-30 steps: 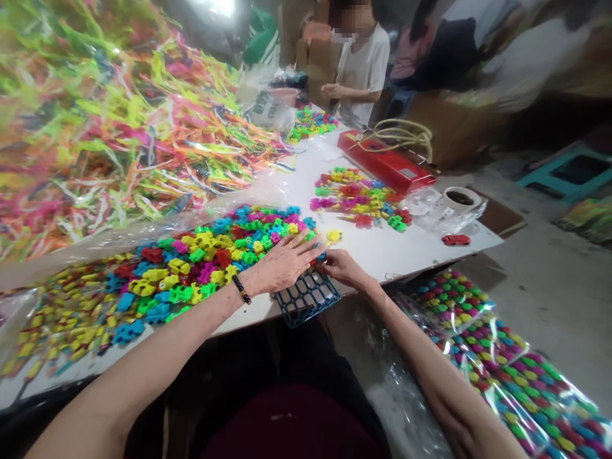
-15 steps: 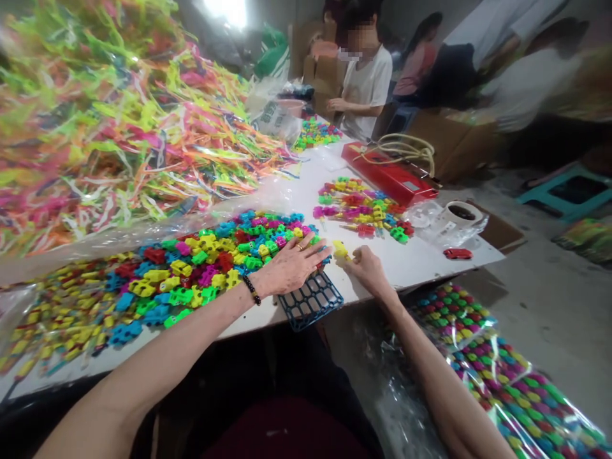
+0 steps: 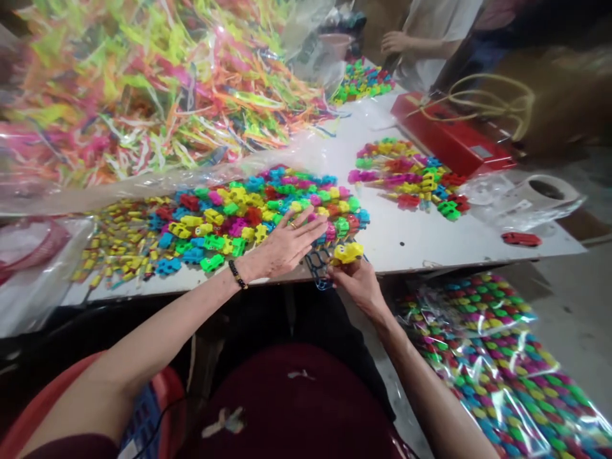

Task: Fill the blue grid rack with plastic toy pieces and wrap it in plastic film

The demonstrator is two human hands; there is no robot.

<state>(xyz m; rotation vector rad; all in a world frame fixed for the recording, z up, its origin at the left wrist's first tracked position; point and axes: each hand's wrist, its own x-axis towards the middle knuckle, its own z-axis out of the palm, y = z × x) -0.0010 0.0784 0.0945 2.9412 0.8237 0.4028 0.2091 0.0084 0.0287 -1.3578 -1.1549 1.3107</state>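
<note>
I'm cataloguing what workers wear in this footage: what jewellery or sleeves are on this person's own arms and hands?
The left hand wears a gold-coloured ring on one finger, and a dark beaded bracelet circles its wrist. The right hand shows no ring or bracelet where it is visible. No gloves or sleeves cover the hands or forearms in view.

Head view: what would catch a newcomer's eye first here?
A tangle of neon plastic strips fills the upper left, and a dense spread of bright plastic toy pieces covers the middle of the table. At its near edge, the right hand pinches a yellow piece beside the open left hand. At lower right lies a clear bag packed with multicoloured pieces.
</note>
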